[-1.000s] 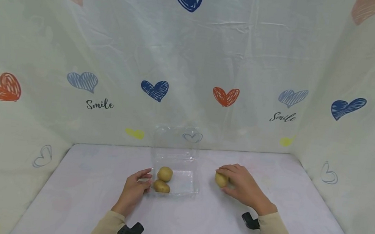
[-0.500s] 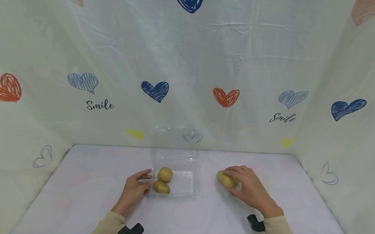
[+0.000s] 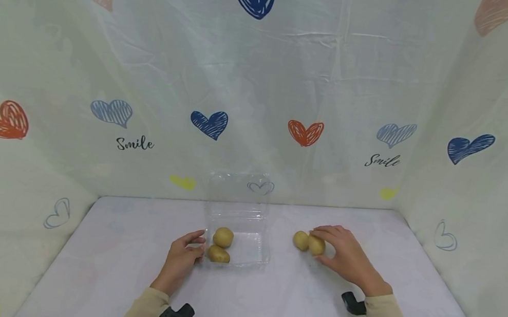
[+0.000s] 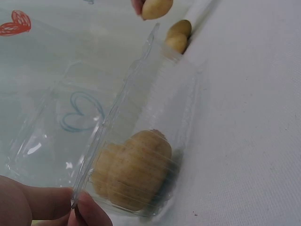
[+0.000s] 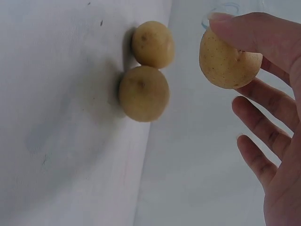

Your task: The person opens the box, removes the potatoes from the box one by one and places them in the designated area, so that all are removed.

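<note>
Held potato [image 3: 316,245] above desk [image 3: 248,302], toward far edge, clamped in right grip [image 3: 349,257]. Just shifted toward right edge, uncovering resting potato [image 3: 300,240]; both remain outside clear box [image 3: 249,243]. Left grip [image 3: 181,259] pinches its rim; two boxed potatoes [image 3: 223,237] sit along left side.

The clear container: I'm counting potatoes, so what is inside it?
Two potatoes lie inside the clear container, at its left side; their undersides are covered and cannot be seen.
</note>
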{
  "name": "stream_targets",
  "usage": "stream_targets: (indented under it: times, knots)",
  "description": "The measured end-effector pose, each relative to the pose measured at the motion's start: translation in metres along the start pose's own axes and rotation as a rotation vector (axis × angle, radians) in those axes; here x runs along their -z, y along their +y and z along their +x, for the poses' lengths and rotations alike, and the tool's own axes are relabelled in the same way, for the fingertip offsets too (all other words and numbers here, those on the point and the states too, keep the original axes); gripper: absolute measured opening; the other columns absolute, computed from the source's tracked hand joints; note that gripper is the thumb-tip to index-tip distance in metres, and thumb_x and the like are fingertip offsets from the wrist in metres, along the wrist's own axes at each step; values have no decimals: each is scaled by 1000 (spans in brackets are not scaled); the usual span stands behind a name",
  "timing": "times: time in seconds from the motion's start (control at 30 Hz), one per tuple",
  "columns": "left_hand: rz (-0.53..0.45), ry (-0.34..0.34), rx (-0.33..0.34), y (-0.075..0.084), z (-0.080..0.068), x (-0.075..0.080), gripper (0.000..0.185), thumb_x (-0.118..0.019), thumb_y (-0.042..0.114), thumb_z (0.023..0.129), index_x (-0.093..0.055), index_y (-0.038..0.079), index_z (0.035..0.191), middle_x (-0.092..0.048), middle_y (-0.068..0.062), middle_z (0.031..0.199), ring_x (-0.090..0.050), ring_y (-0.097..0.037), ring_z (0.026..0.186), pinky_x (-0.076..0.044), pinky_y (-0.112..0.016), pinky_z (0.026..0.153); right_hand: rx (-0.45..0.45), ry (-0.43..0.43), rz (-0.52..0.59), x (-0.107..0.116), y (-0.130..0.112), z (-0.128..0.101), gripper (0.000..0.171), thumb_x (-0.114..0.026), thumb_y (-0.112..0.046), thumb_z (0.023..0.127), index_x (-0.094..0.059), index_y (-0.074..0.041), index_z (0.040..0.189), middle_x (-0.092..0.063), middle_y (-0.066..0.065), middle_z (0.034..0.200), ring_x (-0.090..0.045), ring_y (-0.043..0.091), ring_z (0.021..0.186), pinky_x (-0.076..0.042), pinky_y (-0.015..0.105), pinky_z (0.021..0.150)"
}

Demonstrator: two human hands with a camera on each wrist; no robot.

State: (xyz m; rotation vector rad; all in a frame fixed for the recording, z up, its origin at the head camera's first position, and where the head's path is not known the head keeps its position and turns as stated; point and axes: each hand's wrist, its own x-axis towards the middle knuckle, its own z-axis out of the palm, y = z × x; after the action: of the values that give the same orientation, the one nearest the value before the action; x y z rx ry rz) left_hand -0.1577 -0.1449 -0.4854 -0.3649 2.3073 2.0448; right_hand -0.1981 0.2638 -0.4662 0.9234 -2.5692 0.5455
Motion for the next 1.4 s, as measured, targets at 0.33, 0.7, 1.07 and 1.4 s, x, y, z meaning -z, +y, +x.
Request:
stream_targets:
  times: [0.33, 0.7, 1.07, 1.4]
  knots:
    - [1, -5, 18, -1, 1, 0, 48, -60, -8, 101, -51, -12, 148, -58, -26, 130, -61, -15, 86, -55, -24, 69, -17, 17, -8, 5, 12, -8, 60, -98, -4, 68, -75, -6, 124, -74, 10, 124, -66, 34, 113, -53, 58, 93]
    - [6, -1, 17, -1, 2, 0, 48, -61, -9, 100, -52, -11, 148, -58, -26, 131, -62, -14, 87, -56, -25, 69, -89, 22, -12, 12, 23, -14, 62, -97, 0, 67, -74, -3, 125, -73, 12, 125, -67, 37, 113, -53, 60, 95]
    - [6, -2, 10, 0, 0, 1, 47, -60, -8, 101, -53, -10, 147, -58, -26, 131, -62, -15, 88, -57, -26, 71, -214, -19, -45, 12, 32, -15, 58, -95, -2, 72, -73, 0, 125, -72, 18, 125, -65, 41, 112, -51, 62, 95]
    - [7, 0, 17, 0, 2, 0, 48, -60, -8, 100, -53, -10, 148, -58, -26, 131, -62, -15, 86, -56, -24, 69, -245, -45, -53, 2, 40, -18, 56, -94, -1, 74, -71, 2, 126, -72, 20, 124, -65, 42, 109, -52, 61, 92]
